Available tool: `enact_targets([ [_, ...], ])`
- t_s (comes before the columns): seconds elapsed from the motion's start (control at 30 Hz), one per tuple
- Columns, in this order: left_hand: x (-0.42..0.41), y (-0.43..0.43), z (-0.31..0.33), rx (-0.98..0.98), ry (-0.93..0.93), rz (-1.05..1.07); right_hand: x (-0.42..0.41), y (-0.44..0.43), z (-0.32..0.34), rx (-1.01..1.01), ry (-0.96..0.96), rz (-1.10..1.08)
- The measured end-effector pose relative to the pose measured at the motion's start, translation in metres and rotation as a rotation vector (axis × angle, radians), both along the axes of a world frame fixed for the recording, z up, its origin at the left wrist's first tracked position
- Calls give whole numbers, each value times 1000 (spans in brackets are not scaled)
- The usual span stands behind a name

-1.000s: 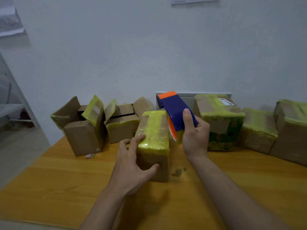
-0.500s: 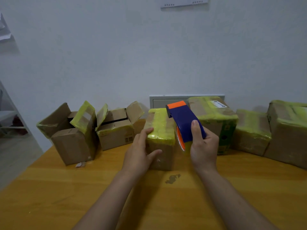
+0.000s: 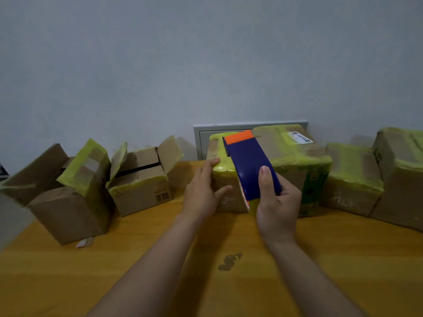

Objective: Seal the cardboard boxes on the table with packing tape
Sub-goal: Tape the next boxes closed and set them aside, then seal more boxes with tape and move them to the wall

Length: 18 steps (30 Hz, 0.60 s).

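Observation:
My right hand (image 3: pixel 275 203) grips a blue tape dispenser (image 3: pixel 248 167) with an orange tip, held tilted in front of a small cardboard box (image 3: pixel 225 177) whose top is covered in yellow tape. My left hand (image 3: pixel 202 191) rests against that box's left side and front, fingers straight, fingertips at its top edge. The box stands far back on the wooden table (image 3: pixel 160 271), next to a larger taped box (image 3: pixel 295 156) with a white label.
Two open boxes (image 3: pixel 68 191) (image 3: pixel 142 179) with raised flaps stand at the back left. Two more taped boxes (image 3: pixel 352 179) (image 3: pixel 402 175) line the back right. A grey wall panel (image 3: pixel 201 136) sits behind. A dark stain (image 3: pixel 230 261) marks the table.
My left hand has pushed the small taped box away from me, toward the wall and next to the larger taped box. My right hand followed with the dispenser.

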<state>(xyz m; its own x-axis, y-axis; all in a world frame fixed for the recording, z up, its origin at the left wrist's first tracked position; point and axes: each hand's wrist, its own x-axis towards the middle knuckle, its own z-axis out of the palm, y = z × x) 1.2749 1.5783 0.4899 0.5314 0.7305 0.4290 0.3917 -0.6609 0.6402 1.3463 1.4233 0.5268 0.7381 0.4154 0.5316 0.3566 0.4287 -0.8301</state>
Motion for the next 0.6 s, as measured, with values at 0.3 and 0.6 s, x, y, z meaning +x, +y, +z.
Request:
enact_targets([
  [0.3, -46, 28, 16, 227, -143, 159, -18, 18, -17, -28, 61, 60],
  [0.6, -81, 64, -1, 218, 624, 392, -46, 20, -18, -95, 93, 83],
])
